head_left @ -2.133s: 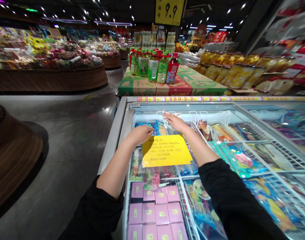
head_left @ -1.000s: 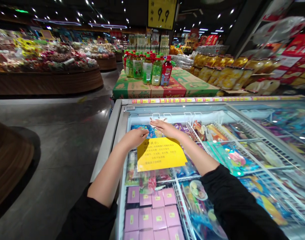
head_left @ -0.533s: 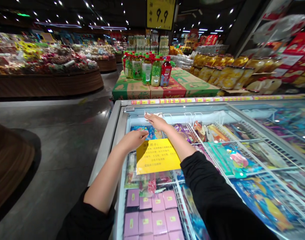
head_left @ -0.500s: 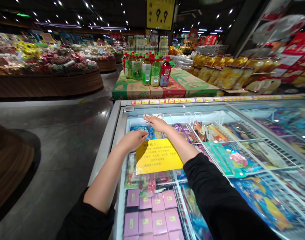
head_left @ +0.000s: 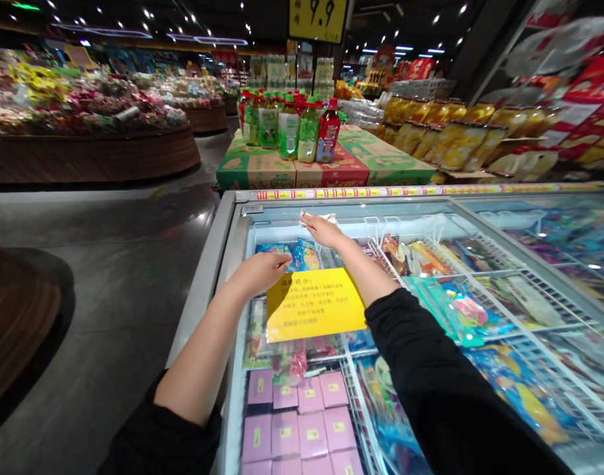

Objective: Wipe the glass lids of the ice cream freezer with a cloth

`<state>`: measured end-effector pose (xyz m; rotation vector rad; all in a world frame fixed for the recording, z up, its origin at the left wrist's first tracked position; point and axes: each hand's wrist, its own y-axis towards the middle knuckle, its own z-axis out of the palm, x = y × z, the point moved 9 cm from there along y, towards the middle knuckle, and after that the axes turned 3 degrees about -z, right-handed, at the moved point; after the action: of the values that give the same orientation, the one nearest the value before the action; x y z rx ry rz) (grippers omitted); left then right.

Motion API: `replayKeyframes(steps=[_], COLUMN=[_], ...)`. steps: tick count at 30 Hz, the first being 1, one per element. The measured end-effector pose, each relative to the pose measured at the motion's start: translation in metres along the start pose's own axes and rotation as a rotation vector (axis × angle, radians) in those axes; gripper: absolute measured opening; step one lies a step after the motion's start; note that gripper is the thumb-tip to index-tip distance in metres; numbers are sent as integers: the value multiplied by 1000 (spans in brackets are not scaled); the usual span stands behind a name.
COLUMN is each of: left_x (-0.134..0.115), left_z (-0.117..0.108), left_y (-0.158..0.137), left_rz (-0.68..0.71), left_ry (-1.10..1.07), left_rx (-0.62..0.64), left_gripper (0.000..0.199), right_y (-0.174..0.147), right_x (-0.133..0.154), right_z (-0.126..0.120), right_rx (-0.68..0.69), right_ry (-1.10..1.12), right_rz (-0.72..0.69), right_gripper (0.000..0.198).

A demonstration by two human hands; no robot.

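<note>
At the far end of a chest freezer's glass lid (head_left: 405, 219), my right hand (head_left: 323, 231) lies with its fingers pressed down over a white cloth (head_left: 330, 218). Parts of the cloth stick out around the fingers. My left hand (head_left: 260, 272) is nearer, curled with thumb and fingers together, at the top left corner of a yellow notice (head_left: 314, 310). Whether anything is inside its fingers is hidden. Beneath the glass, blue packets (head_left: 309, 254) lie close to both hands, and pink boxes (head_left: 302, 432) fill the near part.
Wire dividers (head_left: 361, 415) part the frozen packets inside the freezer. Beyond its price-tag rail (head_left: 351, 193) stand bottles (head_left: 288, 132) on printed cartons (head_left: 262, 170). Jars (head_left: 455, 142) are stacked to the right. A curved wooden display (head_left: 103, 155) stands across the grey floor (head_left: 133, 264).
My right hand has slid a little to the right along the glass with the white cloth. My left hand stays almost in place. The view has tipped slightly downward.
</note>
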<state>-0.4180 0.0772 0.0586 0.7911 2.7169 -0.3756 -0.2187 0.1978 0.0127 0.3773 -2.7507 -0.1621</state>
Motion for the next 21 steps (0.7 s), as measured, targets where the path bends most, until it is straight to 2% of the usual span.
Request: replayKeyframes(steps=[3,7,12,14,17,21], left_x=[1,1,2,2,2,4], left_z=[1,1,1,1,1,3], left_y=[1,1,0,0,0,2], left_rz=[12,11,-11,-19,-15,3], left_ry=[-17,-30,-27,-32,-45,-59], left_rx=[7,11,14,21,26,18], left_gripper=[47,48,49,50,51,52], right_y=[6,-24,-60,-55,-27,8], right_x=[23,45,30,17,2,18], right_z=[11,17,5,2,-1,9], right_rx=[-11,33,99,107,56,18], right_ry=[-33,15,159,175,113,26], right_rz=[-23,-174,-289,-249,-116,-28], right_gripper=[57,56,50,50,53,57])
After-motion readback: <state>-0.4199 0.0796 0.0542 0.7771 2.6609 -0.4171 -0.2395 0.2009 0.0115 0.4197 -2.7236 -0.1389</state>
